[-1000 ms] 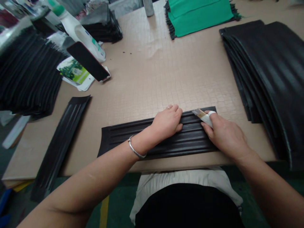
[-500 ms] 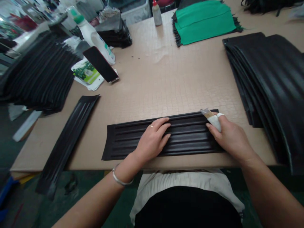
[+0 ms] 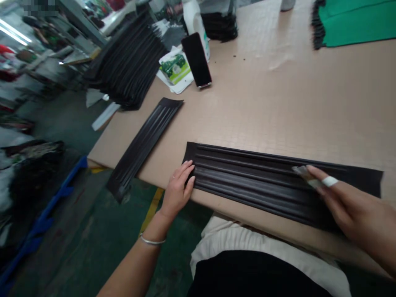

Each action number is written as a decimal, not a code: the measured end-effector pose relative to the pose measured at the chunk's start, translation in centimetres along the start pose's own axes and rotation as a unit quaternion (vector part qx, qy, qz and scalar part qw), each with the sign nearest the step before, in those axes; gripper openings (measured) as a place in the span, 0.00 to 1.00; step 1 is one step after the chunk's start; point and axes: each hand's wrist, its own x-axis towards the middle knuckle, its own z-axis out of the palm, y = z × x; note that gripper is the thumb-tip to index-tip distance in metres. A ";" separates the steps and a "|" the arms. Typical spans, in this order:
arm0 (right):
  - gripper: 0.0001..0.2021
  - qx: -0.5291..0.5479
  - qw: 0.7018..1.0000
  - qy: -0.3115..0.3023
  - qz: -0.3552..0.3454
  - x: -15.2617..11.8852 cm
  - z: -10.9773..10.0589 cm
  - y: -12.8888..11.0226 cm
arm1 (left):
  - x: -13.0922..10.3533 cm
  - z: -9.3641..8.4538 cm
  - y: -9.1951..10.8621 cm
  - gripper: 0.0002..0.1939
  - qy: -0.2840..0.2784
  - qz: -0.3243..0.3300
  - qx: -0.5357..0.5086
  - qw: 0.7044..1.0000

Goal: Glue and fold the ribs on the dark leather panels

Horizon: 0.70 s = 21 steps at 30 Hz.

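Note:
A long black ribbed leather-like panel (image 3: 247, 175) lies flat along the table's front edge. My left hand (image 3: 178, 189) rests at its left end, fingers stretched over the edge and thumb near the front corner. Over the right part of the panel, my right hand (image 3: 355, 208) pinches a small flat-tipped tool (image 3: 305, 173) with a pale handle; its exact kind is unclear. White tape wraps one finger of that hand. Whether the tip touches the panel I cannot tell. A second ribbed panel (image 3: 147, 144) lies slanted to the left, its near end jutting past the table edge.
A phone (image 3: 197, 60) stands propped beside a green-and-white packet (image 3: 175, 68) and a white jug (image 3: 196, 24). A stack of black panels (image 3: 126, 62) sits at the back left. Green fabric (image 3: 359, 22) lies at the far right of the tan table (image 3: 278, 99).
My view has swung left. My left hand has moved from the panel's middle to its left end. The right hand has left the right end with the tool, and the panel is turned slightly.

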 end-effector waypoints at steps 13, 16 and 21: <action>0.30 -0.132 0.923 -0.268 -0.242 13.3 5.6 -22.5 | -1.0 1.3 0.6 0.17 0.095 -0.036 -0.060 0.993; 0.27 -0.136 0.910 -0.273 -0.282 14.9 5.6 -24.1 | -1.0 1.4 0.6 0.17 0.094 -0.038 -0.064 0.993; 0.24 -0.160 0.882 -0.299 -0.328 16.1 4.1 -24.8 | -1.1 1.3 0.4 0.21 0.076 -0.029 -0.048 0.996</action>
